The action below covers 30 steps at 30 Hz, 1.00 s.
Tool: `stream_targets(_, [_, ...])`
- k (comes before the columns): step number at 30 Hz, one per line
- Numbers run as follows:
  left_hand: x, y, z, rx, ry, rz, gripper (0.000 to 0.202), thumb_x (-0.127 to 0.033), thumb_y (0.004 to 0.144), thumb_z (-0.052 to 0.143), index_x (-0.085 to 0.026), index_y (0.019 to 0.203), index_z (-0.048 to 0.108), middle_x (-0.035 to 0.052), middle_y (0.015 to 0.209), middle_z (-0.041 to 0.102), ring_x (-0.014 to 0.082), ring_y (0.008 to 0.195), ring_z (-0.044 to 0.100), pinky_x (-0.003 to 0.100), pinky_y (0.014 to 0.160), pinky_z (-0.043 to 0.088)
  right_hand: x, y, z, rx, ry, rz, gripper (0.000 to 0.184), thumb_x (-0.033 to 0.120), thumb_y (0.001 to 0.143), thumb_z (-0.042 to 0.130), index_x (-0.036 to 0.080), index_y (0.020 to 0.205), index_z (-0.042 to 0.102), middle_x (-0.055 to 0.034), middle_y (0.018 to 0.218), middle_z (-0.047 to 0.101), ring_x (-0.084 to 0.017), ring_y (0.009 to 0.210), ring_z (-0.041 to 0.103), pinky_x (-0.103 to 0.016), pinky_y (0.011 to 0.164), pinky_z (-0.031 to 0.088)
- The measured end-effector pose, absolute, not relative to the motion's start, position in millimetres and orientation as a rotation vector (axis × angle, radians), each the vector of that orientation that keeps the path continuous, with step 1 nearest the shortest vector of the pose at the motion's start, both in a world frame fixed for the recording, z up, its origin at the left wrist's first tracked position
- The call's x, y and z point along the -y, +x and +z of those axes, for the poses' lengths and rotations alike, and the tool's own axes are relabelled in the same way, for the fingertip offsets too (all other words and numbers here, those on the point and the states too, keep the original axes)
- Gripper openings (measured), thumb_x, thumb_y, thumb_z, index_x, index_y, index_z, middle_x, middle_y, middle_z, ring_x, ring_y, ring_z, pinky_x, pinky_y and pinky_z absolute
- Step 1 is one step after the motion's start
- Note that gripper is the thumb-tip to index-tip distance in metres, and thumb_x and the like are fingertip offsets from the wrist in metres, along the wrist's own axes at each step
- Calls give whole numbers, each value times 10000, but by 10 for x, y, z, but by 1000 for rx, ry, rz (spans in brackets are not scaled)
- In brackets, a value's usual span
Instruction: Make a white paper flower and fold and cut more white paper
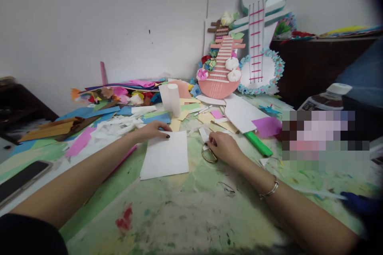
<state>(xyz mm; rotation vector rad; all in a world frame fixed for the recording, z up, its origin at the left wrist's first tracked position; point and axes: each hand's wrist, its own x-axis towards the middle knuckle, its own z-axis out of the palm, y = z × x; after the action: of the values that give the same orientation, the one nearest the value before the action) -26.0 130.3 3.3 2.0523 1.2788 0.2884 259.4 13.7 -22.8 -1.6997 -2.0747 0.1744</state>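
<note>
Left hand [154,130] touches the white sheet [167,157] at its far edge; right of the sheet, right hand [224,146] curls by a gold loop [211,161]; both grips unclear.

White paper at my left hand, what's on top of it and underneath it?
Your left hand rests at the far edge of the white paper. The stained green table covering shows around it; whatever lies directly beneath is covered.

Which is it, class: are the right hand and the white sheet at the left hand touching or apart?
Apart. The head view shows a strip of green table between the right hand and the white sheet.
</note>
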Motion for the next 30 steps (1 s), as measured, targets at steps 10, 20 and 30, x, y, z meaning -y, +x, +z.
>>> stream_targets(10, [-1355, -173, 45, -1398, 2361, -35, 444, -398, 546, 711, -182, 923, 619, 45, 914, 652, 220, 827, 569, 268, 684, 374, -398, 2941, -213, 1649, -1811, 120, 124, 228, 859, 505, 168, 787, 586, -49, 708, 668, -179, 627, 582, -273, 610, 357])
stream_targets(20, [-1405, -226, 147, -1255, 2328, 20, 273, -420, 636, 646, -171, 712, 564, -7, 729, 590, 176, 741, 541, 249, 624, 345, -442, 2813, -243, 2081, -1380, 411, 501, 155, 630, 769, 192, 1120, 671, -99, 1183, 672, -283, 1087, 580, -392, 906, 413])
stream_targets(30, [-1469, -224, 249, -1137, 2281, 96, 298, -437, 668, 664, -167, 753, 570, -8, 730, 595, 169, 718, 550, 242, 619, 361, -602, 2800, -348, 1925, -1472, 435, 148, 44, 662, 651, 171, 695, 717, 0, 652, 680, -146, 646, 588, -240, 619, 382])
